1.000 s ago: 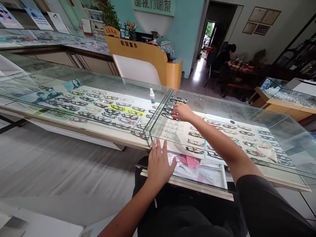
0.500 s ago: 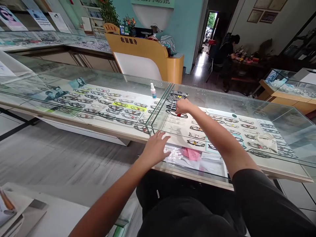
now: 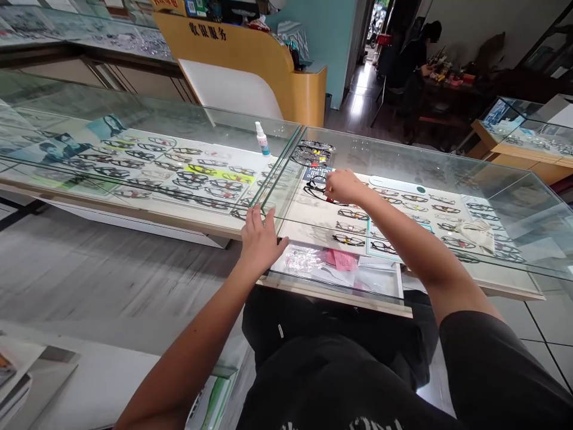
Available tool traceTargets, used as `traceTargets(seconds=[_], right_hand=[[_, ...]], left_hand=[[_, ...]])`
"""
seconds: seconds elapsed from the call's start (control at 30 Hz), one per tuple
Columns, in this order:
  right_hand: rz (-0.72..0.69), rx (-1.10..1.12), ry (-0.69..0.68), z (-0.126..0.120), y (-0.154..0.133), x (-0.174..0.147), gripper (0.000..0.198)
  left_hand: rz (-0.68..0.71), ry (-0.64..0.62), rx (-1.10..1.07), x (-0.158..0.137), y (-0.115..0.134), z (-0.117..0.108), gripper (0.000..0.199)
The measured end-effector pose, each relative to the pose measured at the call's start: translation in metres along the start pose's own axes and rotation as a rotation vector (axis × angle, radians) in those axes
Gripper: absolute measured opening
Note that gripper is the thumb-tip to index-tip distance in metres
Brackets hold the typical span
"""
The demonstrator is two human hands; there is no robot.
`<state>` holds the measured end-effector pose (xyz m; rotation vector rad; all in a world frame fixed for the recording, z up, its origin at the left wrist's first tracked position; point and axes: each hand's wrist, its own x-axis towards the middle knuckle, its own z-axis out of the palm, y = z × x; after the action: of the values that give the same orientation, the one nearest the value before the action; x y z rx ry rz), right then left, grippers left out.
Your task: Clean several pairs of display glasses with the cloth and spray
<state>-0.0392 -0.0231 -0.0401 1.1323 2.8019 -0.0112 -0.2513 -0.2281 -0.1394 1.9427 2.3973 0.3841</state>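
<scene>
Two glass-topped display cases stand end to end across an eyewear shop: the right case (image 3: pixel 447 154) and the left case (image 3: pixel 192 106). One pair of black eyeglasses (image 3: pixel 316 189) appears to be on the right case's top, beside its left edge, in front of a printed card (image 3: pixel 310 174). Its long axis runs roughly left to right, with one side slightly raised. The right hand (image 3: pixel 345 187) is nearer, directly at the right end of the frame; the eyeglasses extend leftward from it. Its fingers are drawn in narrow; the fingertips are hidden, so a grip cannot be confirmed. More eyeglasses (image 3: pixel 312 156) lie beyond, toward the far left corner. The left hand (image 3: pixel 261 245) is well apart, fingers spread, at the right case's near left corner. An open drawer (image 3: pixel 397 278) projects below the near edge. One spray bottle (image 3: pixel 262 143) stands upright left of the joint.
</scene>
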Motion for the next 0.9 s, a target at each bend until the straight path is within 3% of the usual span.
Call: traceTargets(seconds=[0.2, 0.33, 0.47, 0.57, 0.63, 0.9], right_hand=[[-0.137, 0.263, -0.002, -0.015, -0.018, -0.050, 0.023], [-0.254, 0.440, -0.187, -0.015, -0.040, -0.084, 0.018], [-0.245, 0.387, -0.420, 0.011, -0.063, -0.097, 0.018], [-0.151, 0.279, -0.527, 0.043, -0.078, -0.087, 0.023], [-0.101, 0.215, -0.523, 0.066, -0.084, -0.073, 0.026], [-0.045, 0.112, -0.228, 0.149, -0.087, 0.006, 0.037]], left_hand=[[-0.092, -0.081, -0.024, 0.001, 0.001, -0.010, 0.095], [-0.167, -0.125, -0.049, 0.005, 0.001, -0.013, 0.099], [-0.208, -0.139, -0.058, 0.007, 0.003, -0.015, 0.094], [-0.193, -0.142, -0.043, 0.008, 0.005, -0.015, 0.094], [-0.185, -0.140, -0.039, 0.007, 0.005, -0.014, 0.094], [-0.159, -0.100, -0.090, 0.006, 0.000, -0.008, 0.093]])
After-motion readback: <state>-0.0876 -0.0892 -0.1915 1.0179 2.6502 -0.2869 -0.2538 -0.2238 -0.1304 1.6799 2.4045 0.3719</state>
